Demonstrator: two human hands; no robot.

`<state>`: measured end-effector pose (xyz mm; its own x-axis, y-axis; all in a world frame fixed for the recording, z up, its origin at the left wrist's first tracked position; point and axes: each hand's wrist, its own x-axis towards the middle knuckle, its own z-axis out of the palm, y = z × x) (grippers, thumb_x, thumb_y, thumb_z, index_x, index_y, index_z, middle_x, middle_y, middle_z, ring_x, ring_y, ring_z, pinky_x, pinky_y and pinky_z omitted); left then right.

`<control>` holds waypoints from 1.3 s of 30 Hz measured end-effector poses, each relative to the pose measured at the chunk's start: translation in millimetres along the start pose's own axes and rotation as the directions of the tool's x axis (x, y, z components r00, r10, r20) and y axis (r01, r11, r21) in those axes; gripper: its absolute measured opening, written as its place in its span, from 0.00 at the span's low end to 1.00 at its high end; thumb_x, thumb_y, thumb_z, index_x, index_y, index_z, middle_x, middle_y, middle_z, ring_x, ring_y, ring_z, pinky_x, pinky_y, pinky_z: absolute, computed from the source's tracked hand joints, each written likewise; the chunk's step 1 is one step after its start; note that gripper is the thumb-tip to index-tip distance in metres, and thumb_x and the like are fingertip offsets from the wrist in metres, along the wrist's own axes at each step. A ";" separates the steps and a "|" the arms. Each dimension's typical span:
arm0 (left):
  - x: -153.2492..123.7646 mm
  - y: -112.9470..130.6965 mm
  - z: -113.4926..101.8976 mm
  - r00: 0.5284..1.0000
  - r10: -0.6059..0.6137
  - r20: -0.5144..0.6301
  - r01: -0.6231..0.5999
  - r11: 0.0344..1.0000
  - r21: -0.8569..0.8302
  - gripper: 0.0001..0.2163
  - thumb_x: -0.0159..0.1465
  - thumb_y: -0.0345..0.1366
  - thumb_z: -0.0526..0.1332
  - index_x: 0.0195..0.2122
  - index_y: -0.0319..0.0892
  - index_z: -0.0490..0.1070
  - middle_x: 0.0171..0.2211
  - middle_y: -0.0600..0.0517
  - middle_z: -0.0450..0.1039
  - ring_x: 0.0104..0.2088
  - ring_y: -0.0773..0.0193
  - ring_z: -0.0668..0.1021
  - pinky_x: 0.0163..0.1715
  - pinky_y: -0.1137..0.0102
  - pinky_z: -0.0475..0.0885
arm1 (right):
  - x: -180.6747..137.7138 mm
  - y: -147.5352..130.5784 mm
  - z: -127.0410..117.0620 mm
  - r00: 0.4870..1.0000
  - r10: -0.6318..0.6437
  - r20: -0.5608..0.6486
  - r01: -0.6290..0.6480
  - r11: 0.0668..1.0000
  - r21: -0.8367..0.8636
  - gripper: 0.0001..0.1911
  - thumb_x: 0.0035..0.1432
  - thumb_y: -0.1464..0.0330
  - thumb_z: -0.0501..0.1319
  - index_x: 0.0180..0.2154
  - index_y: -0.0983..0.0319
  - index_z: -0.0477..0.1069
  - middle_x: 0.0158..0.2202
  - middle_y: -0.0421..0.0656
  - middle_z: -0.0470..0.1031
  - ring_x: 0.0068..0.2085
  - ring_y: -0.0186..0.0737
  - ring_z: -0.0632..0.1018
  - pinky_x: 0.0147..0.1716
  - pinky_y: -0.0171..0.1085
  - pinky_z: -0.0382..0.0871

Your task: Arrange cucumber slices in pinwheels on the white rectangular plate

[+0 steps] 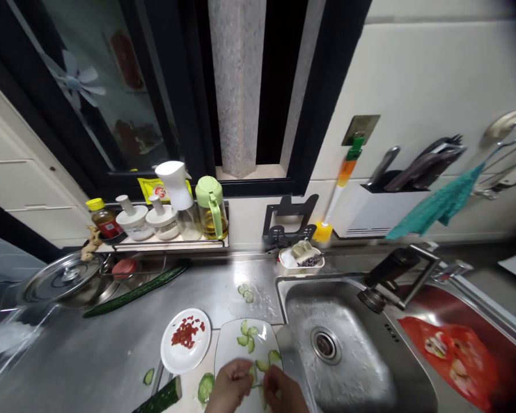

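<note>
**Two hands working cucumber slices over a white plate**

Head view: the left hand [229,390] and the right hand [284,392] are meeting at the bottom edge of the frame, over the near end of an oblong white plate [230,347]. Between them they are pinching a thin cucumber slice [253,374]; the fingers of both are curling around it, though how firmly each is gripping I cannot tell. More cucumber slices [247,336] are lying toward the far end of the plate, which is sitting on the steel worktop [94,355] just left of the sink [352,350]. A cut cucumber piece [161,398] is lying just left of the left hand, with a thick round slice [205,387] beside it. A round white dish [186,340] holding red bits is sitting just left of the plate. Two loose slices [246,292] are lying on the worktop beyond it. A whole long cucumber [135,291] is stretching diagonally farther back, near a pot lid [62,278]. A rack of bottles and jars [167,221] is standing under the window.
</note>
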<state>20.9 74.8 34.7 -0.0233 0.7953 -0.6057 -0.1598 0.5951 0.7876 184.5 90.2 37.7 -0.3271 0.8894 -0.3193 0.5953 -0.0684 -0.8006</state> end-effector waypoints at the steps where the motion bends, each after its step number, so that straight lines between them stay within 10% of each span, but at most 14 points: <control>1: 1.6 3.7 3.6 0.999 0.044 0.003 -0.044 0.998 0.047 0.15 0.42 0.46 0.65 0.26 0.42 0.68 0.15 0.61 0.63 0.16 0.76 0.60 0.20 0.75 0.52 | 0.6 2.7 -2.2 1.000 0.019 -0.005 -0.018 0.999 0.034 0.07 0.43 0.76 0.52 0.25 0.58 0.60 0.22 0.34 0.63 0.27 0.33 0.67 0.29 0.32 0.59; 7: 13.4 17.6 20.2 0.988 0.145 -0.046 -0.132 0.967 0.216 0.10 0.47 0.44 0.60 0.20 0.44 0.65 0.15 0.59 0.63 0.20 0.69 0.68 0.26 0.72 0.62 | 5.9 10.2 -17.0 0.994 0.079 -0.080 -0.067 0.988 0.140 0.06 0.43 0.71 0.52 0.26 0.58 0.65 0.22 0.35 0.66 0.28 0.36 0.69 0.28 0.34 0.59; 39: 23.0 46.1 48.2 0.975 0.197 -0.106 -0.043 0.629 0.776 0.10 0.62 0.31 0.53 0.29 0.43 0.74 0.31 0.51 0.79 0.34 0.66 0.77 0.33 0.74 0.61 | 19.2 11.2 -3.4 0.977 0.048 -0.207 -0.154 0.830 -0.536 0.13 0.62 0.74 0.50 0.34 0.61 0.73 0.32 0.46 0.77 0.39 0.47 0.75 0.38 0.40 0.62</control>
<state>60.5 126.1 62.5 -0.1587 0.8802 -0.4472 0.6667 0.4297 0.6090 187.3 108.1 24.3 -0.1397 0.9593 -0.2455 0.9377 0.0486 -0.3439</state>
